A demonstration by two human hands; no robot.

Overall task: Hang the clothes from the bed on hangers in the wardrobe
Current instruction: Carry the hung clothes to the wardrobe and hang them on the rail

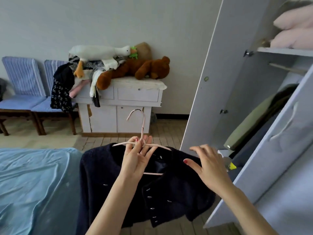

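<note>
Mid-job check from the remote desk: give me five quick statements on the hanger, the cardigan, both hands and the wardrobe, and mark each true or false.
1. The left hand grips the pink hanger at the base of its hook. True.
2. The navy cardigan lies flat on the bed. False: it hangs on the hanger, held in the air beside the bed.
3. The right hand grips the wardrobe rail. False: it is open, by the cardigan's shoulder, holding nothing.
4. The wardrobe door is open. True.
5. The hanger's hook is already over the rail. False: it points up in free air.
</note>
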